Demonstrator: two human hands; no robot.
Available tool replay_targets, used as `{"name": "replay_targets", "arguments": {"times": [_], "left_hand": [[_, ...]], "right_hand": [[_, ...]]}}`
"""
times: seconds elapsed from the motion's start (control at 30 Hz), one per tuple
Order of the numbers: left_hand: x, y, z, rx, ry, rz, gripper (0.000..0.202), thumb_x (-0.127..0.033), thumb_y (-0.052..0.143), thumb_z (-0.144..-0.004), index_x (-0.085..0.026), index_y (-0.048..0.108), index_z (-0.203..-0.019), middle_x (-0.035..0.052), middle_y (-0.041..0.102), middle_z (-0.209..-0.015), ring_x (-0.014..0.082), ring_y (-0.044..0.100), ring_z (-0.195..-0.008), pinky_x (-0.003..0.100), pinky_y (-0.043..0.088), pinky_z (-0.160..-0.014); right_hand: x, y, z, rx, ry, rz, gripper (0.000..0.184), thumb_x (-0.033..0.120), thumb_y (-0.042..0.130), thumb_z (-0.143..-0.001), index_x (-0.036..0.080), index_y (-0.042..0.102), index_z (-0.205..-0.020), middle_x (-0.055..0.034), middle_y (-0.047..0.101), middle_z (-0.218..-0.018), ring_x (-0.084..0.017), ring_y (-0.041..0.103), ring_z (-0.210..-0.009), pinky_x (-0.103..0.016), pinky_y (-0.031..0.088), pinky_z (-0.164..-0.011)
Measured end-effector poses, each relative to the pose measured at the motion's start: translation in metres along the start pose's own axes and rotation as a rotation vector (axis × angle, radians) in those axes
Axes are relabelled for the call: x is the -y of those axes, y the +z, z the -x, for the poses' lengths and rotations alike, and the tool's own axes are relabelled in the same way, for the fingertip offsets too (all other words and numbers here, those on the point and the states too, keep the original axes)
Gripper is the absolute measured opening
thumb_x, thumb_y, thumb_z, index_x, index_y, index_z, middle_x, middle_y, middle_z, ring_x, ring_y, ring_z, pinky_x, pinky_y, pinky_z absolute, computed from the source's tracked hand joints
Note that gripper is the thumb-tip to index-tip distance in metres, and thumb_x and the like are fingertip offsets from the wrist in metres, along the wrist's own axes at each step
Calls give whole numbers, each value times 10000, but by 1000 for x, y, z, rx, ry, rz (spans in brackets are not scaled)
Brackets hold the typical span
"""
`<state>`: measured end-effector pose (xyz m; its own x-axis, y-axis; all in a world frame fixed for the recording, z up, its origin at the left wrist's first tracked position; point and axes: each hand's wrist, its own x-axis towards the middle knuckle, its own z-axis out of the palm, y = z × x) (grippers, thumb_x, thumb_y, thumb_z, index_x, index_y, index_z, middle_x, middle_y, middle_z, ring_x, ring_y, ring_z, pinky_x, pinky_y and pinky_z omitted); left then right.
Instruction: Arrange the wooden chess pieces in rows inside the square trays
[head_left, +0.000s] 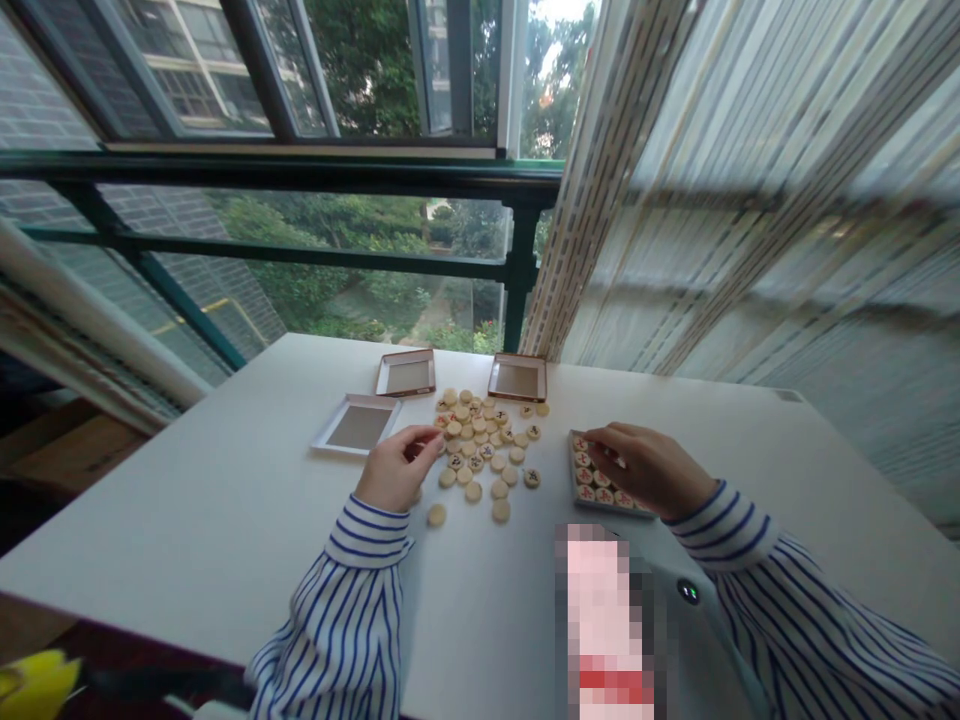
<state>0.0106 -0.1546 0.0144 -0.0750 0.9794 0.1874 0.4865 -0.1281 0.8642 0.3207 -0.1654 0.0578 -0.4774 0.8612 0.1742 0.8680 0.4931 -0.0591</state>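
Round wooden Chinese chess pieces (pixel 478 432) lie in a loose heap in the middle of the white table, some blank side up, others with dark or red characters. At the heap's left edge is my left hand (pixel 399 468), thumb and forefinger pinched together; what is between the tips is too small to make out. On the right, a shallow white box (pixel 616 509) holds rows of red-marked pieces (pixel 586 476). My right hand (pixel 651 466) reaches over this box with fingers stretched out, fingertips at its upper left, hiding part of the rows.
A white-rimmed tray (pixel 319 441) stands left of the heap. Two brown-edged trays, one left (pixel 379 372) and one right (pixel 544 378), stand behind it. A grey device (pixel 679 565) with a small display and a blurred-out patch lies in front. Beyond the table are a railing (pixel 337 175) and curtains (pixel 600 180).
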Motion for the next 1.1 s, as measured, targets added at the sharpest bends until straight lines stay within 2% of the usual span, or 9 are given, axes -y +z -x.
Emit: {"name": "replay_targets", "arguments": {"times": [0.23, 0.57, 0.83, 1.1], "left_hand": [[10, -16, -13, -69, -49, -59, 383, -414, 562, -687, -128, 631, -933, 72, 664, -789, 173, 615, -656, 303, 492, -634], [23, -15, -33, -106, -25, -172, 346, -386, 534, -692, -147, 646, -916, 60, 668, -771, 156, 596, -612, 286, 488, -608], [26, -6, -52, -4, -14, -316, 329, -334, 504, -705, -161, 645, -946, 60, 674, -831, 160, 606, -671, 291, 492, -661], [42, 8, -68, 62, -1, -359, 308, -289, 536, -695, -157, 641, -953, 76, 672, -900, 188, 611, -785, 312, 485, -706]], "right_hand": [[4, 2, -9, 46, -35, 33, 261, 249, 399, -837, 180, 597, -991, -52, 632, -835, -135, 569, -706, -239, 388, -641], [19, 6, -34, 118, -101, 83, 262, 249, 392, -840, 181, 607, -973, -67, 638, -867, -164, 587, -772, -261, 380, -652], [32, 13, -57, 175, -163, 103, 252, 255, 388, -838, 189, 598, -962, -61, 629, -859, -167, 582, -773, -262, 361, -628], [47, 18, -80, 192, -184, 91, 260, 261, 383, -836, 194, 607, -948, -65, 625, -853, -158, 574, -766, -253, 347, -619]]}}
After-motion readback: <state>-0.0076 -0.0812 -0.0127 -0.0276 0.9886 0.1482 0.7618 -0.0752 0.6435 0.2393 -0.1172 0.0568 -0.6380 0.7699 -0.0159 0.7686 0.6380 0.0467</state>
